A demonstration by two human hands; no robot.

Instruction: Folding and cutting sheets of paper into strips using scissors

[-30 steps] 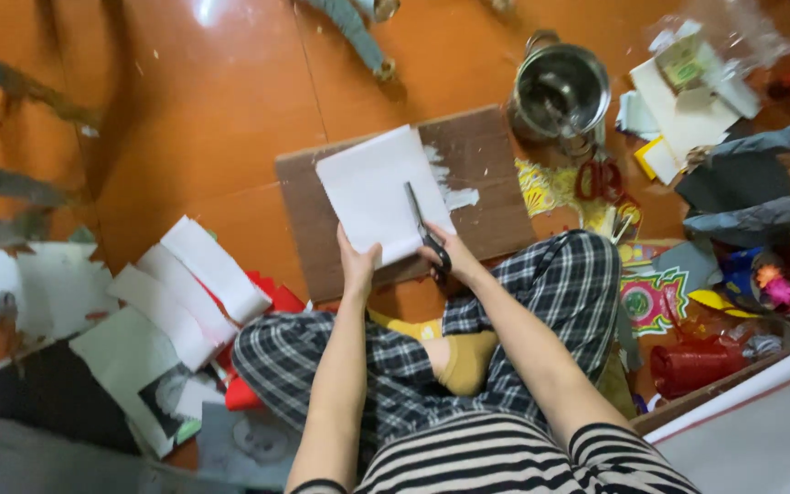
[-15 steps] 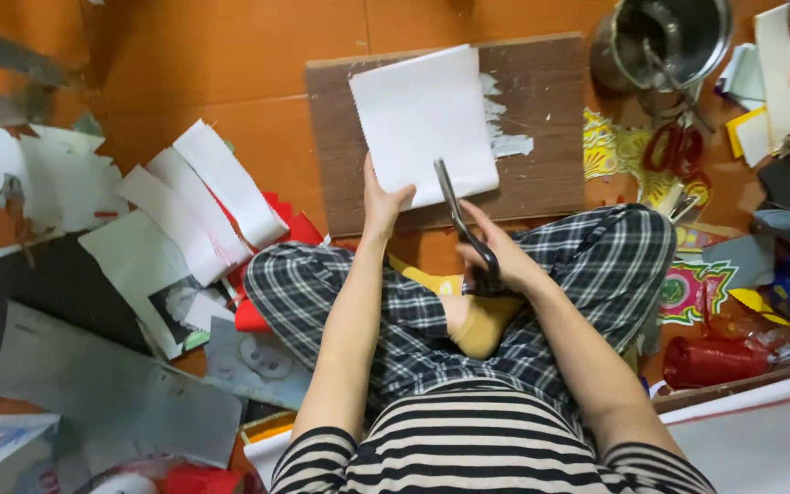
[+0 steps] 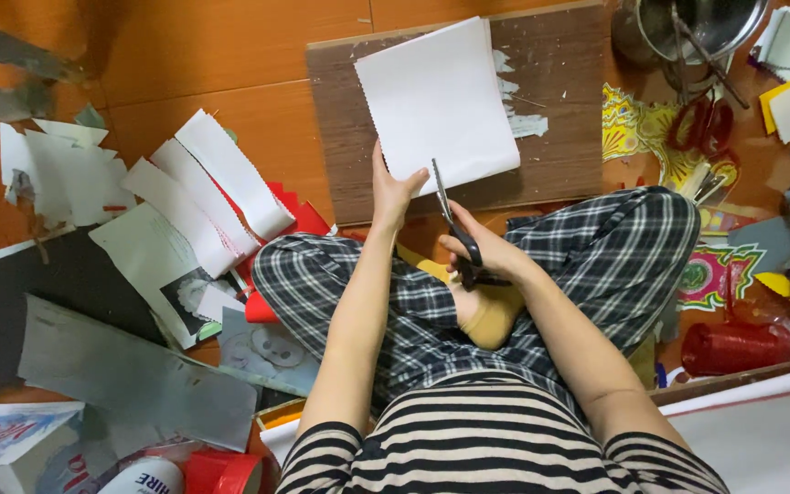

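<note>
I sit cross-legged on an orange floor. My left hand [image 3: 392, 195] pinches the near edge of a white sheet of paper [image 3: 438, 101] and holds it up over a brown board [image 3: 560, 137]. My right hand [image 3: 477, 252] grips black-handled scissors [image 3: 453, 222], fingers through the handles. The blades point away from me and meet the sheet's lower edge just right of my left hand.
Cut white paper strips [image 3: 203, 192] and scraps lie at my left, over red paper [image 3: 299, 220] and a dark sheet. A steel pot [image 3: 688, 27] stands at the top right, with red scissors [image 3: 701, 123], coloured printed paper and a red bottle [image 3: 733, 348] nearby.
The view has shifted, so the board and sheet sit higher and further right. Both hands stay on the sheet and scissors, with the blades at the sheet's near edge.
</note>
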